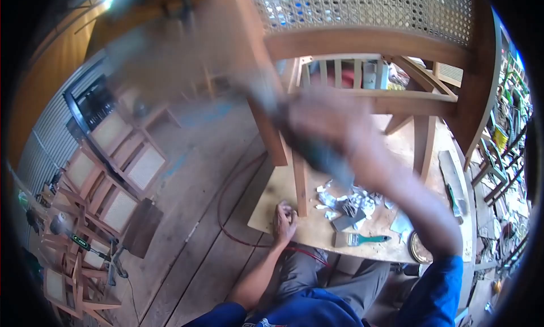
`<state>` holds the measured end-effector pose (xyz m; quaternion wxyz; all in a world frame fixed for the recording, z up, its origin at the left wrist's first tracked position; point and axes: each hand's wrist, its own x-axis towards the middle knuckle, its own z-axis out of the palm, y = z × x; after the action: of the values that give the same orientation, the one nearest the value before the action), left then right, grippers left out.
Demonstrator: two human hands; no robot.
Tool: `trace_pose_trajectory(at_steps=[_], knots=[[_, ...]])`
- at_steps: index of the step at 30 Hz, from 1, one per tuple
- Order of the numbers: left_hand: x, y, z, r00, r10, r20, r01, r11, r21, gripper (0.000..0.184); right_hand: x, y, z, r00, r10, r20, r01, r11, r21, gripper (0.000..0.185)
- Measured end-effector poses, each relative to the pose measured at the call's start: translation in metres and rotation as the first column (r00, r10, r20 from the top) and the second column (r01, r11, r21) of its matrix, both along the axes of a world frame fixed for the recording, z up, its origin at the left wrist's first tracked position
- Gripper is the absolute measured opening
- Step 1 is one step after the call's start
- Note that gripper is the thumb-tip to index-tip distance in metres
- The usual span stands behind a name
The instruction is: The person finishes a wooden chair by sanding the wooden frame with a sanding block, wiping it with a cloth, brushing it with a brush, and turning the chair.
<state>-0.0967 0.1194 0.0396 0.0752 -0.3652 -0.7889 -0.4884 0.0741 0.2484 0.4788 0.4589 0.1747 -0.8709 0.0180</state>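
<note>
A wooden chair with a woven cane panel stands on the worktable. My right hand is raised in front of the chair frame, smeared by motion and closed round a dark, teal-tinted tool that is too blurred to name. Low down, my left hand has its fingers curled beside the foot of a chair leg; whether anything is inside them is hidden. Crumpled scraps, a dark flat pad and a green-handled brush lie near the table's front edge.
A round tin sits at the table's front edge, with a scraper-like tool at the right. Chair frames are stacked on the left. A red hose curves over the plank floor. More chairs stand at right.
</note>
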Motion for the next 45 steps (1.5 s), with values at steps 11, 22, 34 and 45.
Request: trace_pose_trajectory(at_steps=[11, 22, 34, 45], knots=[[-0.001, 0.005, -0.008, 0.991, -0.024, 0.132, 0.020, 0.999, 0.031, 0.048, 0.120, 0.051, -0.349, 0.942, -0.282, 0.182, 0.018, -0.500, -0.866, 0.028], [-0.006, 0.004, -0.021, 0.988, -0.092, 0.123, 0.082, 0.993, 0.085, 0.048, 0.157, 0.021, -0.379, 0.976, -0.149, -0.162, -0.208, -0.866, -0.455, 0.032], [-0.063, 0.025, 0.025, 0.815, -0.252, 0.521, -0.014, 0.892, 0.453, 0.043, 0.067, -0.030, -0.268, 0.954, 0.293, 0.057, 0.192, -0.457, -0.868, 0.038], [-0.207, 0.192, 0.156, 0.451, -0.744, 0.493, 0.142, 0.605, 0.783, 0.046, -0.060, -0.064, -0.187, 0.826, 0.546, -0.142, 0.025, -0.287, -0.958, 0.061]])
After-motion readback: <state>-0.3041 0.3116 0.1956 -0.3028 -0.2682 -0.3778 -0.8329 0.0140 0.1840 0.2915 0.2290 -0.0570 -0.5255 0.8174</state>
